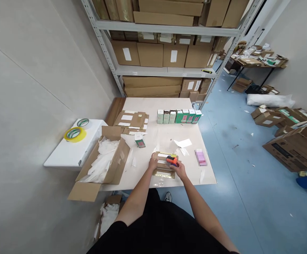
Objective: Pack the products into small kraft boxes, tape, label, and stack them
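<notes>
A small flat cardboard box (164,168) lies near the front edge of the pale table (153,106). My left hand (152,163) rests on the box's left end, fingers curled over the cardboard. My right hand (178,168) is closed around an orange and blue tape dispenser (172,160) that sits on the box's top right. A strip of clear tape shows along the box's near side.
A row of green and white cartons (178,116) stands at the back of the table, flattened cardboard (131,121) to their left. An open box of white bags (103,164) sits at the left; tape rolls (75,134) lie on a white side table. Shelving (166,49) holds cartons.
</notes>
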The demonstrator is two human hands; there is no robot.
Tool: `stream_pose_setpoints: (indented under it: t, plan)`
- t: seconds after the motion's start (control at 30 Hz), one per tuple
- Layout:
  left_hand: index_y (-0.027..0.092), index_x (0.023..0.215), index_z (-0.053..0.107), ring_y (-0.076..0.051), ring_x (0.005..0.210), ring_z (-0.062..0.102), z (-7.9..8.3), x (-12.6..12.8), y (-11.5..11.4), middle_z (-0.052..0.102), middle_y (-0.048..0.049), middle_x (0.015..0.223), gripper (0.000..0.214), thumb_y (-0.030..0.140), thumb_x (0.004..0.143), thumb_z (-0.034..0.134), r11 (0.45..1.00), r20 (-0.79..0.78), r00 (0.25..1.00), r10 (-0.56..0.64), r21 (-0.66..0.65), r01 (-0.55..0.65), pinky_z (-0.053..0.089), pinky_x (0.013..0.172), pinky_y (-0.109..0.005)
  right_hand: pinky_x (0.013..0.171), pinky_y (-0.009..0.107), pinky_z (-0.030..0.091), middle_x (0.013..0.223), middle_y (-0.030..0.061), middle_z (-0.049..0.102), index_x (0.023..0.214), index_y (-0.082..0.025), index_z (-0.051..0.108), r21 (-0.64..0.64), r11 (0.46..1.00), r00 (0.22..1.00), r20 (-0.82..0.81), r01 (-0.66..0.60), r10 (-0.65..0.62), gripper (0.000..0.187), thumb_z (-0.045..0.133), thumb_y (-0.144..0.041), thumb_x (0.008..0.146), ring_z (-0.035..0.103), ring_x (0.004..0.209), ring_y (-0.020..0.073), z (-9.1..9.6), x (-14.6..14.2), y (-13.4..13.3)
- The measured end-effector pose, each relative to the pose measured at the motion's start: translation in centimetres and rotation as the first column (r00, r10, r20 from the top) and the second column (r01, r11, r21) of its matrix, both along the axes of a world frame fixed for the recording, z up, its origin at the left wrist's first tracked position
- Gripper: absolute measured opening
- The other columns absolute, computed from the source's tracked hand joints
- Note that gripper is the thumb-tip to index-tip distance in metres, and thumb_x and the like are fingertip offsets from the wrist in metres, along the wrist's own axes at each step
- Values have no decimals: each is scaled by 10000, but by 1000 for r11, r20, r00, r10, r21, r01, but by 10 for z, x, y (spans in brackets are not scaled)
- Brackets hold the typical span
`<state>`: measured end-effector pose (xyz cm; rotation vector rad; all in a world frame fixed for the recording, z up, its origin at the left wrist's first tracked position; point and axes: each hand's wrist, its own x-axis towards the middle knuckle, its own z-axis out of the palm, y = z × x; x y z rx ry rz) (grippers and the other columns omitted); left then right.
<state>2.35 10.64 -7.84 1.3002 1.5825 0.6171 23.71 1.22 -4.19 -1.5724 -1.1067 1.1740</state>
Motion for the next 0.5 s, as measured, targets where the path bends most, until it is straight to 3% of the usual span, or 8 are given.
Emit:
stream_pose_setpoints:
  t: [0.07, 0.13, 0.23, 0.37, 0.43, 0.5]
  plan:
    - [180, 1561, 353, -305, 1444, 468, 11, 1, -7, 500, -172, 1548, 778, 316, 849, 636, 999, -53, 998, 33, 13, -32, 355, 1186, -444, 899, 391, 551, 1028, 52, 773, 1138, -193, 741, 3, 1000, 1000, -2, -28, 28, 528, 762, -512, 717, 695, 973, 282, -1, 8, 3]
    - [188, 1553, 380, -272, 1476, 423, 25, 2, -16, 479, -142, 1573, 734, 229, 851, 589, 992, -83, 996, 42, 126, -31, 319, 1219, -422, 924, 396, 546, 1063, 54, 775, 1141, -201, 748, 16, 998, 998, 13, -60, 60, 520, 757, -516, 728, 692, 1013, 290, -1, 13, 5]
    - [225, 1398, 569, -252, 1423, 483, 50, 2, -26, 574, -93, 1485, 545, 174, 859, 510, 965, -15, 1000, -7, 262, 11, 367, 1196, -420, 934, 402, 542, 1081, 57, 776, 1143, -203, 749, 21, 998, 998, 18, -64, 63, 524, 761, -520, 726, 690, 1026, 295, 0, 13, 5]
    - [220, 1230, 667, -271, 1324, 575, 89, 1, -20, 619, -104, 1426, 388, 252, 849, 601, 937, 132, 963, -234, 297, 187, 487, 1070, -408, 928, 396, 541, 1059, 67, 776, 1123, -179, 748, 39, 997, 997, -44, -69, 70, 524, 774, -508, 715, 695, 1009, 293, 0, 9, 4]
    - [225, 1195, 687, -292, 1310, 582, 106, 3, -12, 598, -108, 1447, 442, 325, 769, 755, 885, 116, 919, -377, 337, 321, 501, 1042, -394, 916, 393, 544, 1057, 67, 774, 1121, -179, 747, 39, 995, 995, -44, -90, 92, 520, 778, -500, 714, 694, 1010, 295, 2, 10, 4]
    - [239, 1145, 718, -309, 1338, 555, 119, 9, -4, 585, -95, 1459, 511, 355, 669, 864, 800, 42, 856, -516, 383, 463, 492, 1052, -386, 899, 388, 546, 1059, 63, 771, 1130, -187, 745, 27, 994, 994, -16, -111, 111, 525, 786, -496, 707, 690, 1008, 297, 4, 12, 6]
